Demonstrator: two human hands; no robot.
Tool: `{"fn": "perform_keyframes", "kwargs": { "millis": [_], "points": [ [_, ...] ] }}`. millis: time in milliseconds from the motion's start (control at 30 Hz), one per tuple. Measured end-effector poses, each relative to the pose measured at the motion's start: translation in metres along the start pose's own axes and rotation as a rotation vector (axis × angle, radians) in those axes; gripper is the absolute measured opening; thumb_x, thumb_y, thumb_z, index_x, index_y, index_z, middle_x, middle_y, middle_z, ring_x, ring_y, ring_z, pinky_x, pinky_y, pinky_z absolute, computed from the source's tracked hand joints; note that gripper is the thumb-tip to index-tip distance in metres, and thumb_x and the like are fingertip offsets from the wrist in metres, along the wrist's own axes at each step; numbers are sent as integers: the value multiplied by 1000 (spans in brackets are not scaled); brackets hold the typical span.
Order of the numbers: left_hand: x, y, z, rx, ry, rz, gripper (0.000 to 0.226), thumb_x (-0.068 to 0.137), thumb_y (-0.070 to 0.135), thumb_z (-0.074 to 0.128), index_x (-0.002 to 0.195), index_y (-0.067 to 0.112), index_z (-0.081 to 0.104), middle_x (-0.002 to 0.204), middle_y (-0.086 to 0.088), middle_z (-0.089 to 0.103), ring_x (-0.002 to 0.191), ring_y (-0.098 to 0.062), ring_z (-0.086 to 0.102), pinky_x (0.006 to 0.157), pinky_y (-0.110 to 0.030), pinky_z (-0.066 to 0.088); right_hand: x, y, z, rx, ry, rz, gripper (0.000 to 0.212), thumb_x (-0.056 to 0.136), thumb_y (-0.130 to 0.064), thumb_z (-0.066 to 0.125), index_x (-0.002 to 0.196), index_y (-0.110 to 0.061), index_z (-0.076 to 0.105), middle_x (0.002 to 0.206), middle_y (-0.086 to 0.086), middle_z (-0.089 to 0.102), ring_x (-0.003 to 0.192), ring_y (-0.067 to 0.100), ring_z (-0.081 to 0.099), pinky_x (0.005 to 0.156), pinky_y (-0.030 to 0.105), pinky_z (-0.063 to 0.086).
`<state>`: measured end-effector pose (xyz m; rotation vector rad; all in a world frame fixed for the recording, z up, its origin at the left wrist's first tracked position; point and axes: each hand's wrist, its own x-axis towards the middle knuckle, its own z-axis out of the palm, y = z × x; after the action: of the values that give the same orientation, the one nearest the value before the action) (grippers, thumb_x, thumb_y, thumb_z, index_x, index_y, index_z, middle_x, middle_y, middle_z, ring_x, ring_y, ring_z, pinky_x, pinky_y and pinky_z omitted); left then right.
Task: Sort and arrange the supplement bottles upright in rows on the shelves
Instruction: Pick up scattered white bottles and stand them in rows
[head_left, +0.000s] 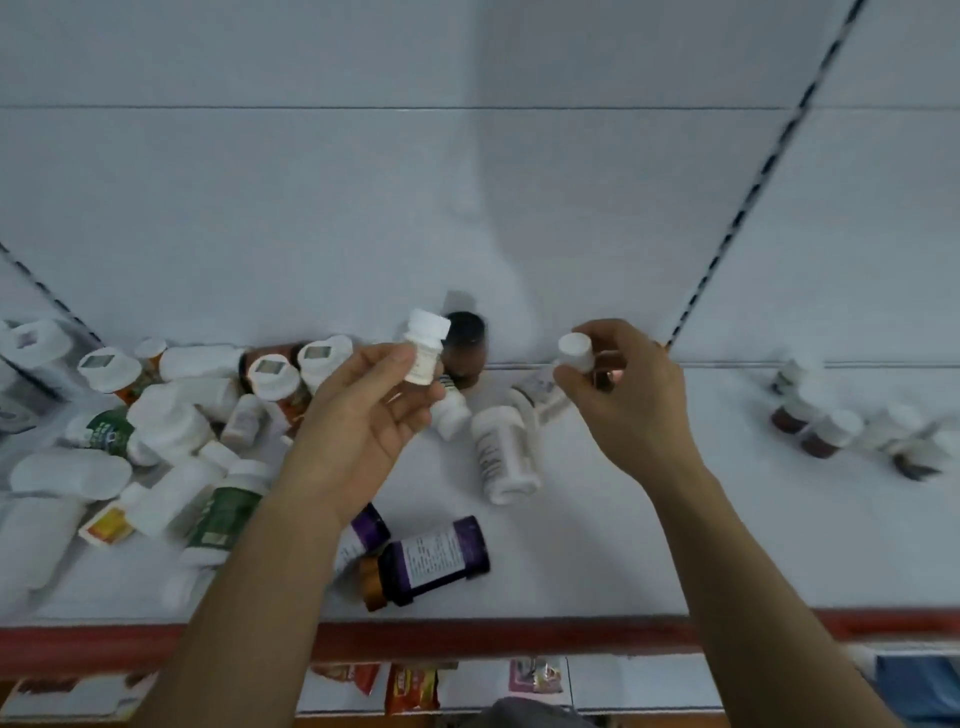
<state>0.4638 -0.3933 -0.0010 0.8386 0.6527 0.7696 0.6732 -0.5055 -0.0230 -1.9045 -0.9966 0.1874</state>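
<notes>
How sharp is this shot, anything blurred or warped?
Head view: dim, bluish light, no glare; motion blur smears the dark bottle at the back and the far-right bottles; the wide-angle lens tilts the slotted upright; purple bottle is sharpest.

A purple bottle (434, 558) lies on its side on the white shelf (623, 545), close behind the red front edge (467, 636). Beyond it and slightly left, the left hand (363, 415) pinches a small white bottle (425, 348) between thumb and fingers. Beyond it to the right, the right hand (628, 400) grips a white-capped bottle (575, 352), fingers curled round it. Just past the purple bottle, a large white bottle (506, 454) lies toppled. Left of it sprawls a heap of mixed bottles (171, 415); well to its right sits a blurred cluster of dark bottles (831, 431).
</notes>
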Motion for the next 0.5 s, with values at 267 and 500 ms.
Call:
{"fn": "perform_keyframes", "kwargs": {
  "millis": [267,500],
  "points": [
    [10,-77,126,-17,-254,-236,24,81,11,58,103,11,66,90,-10,71,78,-25,73,72,-32,61,-35,84,-131,-103,205,137,27,84,-23,78,106,-32,64,101,-13,63,87,5,61,73,17,46],
    [24,-180,201,787,-335,22,30,82,27,83,104,26,62,101,8,74,91,-10,70,83,-32,54,-51,162,-211,-220,173,280,25,84,-20,78,105,-24,65,96,-8,67,78,6,62,68,19,45]
  ]
}}
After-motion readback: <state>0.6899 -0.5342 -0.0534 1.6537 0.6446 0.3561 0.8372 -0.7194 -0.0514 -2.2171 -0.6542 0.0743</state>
